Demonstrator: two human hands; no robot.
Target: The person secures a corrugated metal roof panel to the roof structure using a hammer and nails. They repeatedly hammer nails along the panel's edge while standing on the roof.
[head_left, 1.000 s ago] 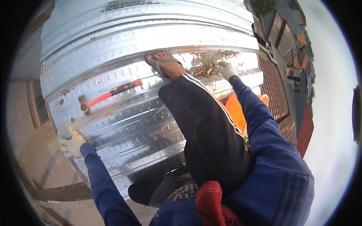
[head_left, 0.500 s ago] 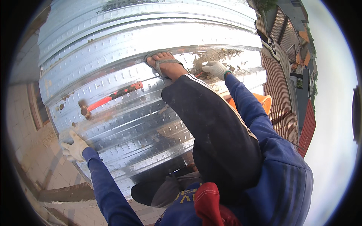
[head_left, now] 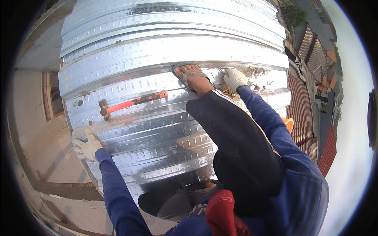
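My left hand (head_left: 88, 146), in a pale work glove, rests at the left edge of the ribbed metal sheet (head_left: 130, 84). Its thumb stands apart from the fingers, which reach over that edge. My right hand (head_left: 235, 78), gloved too, is curled closed on the sheet beside dry leaf and dirt debris (head_left: 256, 73). Whether it holds any of this is hidden. Just left of it is my foot in a grey sandal (head_left: 189, 74), planted on the sheet. A hammer (head_left: 132, 104) with a red and black handle lies between my left hand and that foot, untouched.
An orange container (head_left: 289, 124) shows partly behind my right arm. Beyond the sheet's right edge lie tiled roofs (head_left: 301, 106) at a lower level. Past the left edge, a pale floor (head_left: 51, 157) and a beam (head_left: 71, 191) show well below.
The view has shifted, so the sheet and hammer appear farther right. My right hand has moved left toward the sandal and its fingers have curled in. My left hand stays at the edge.
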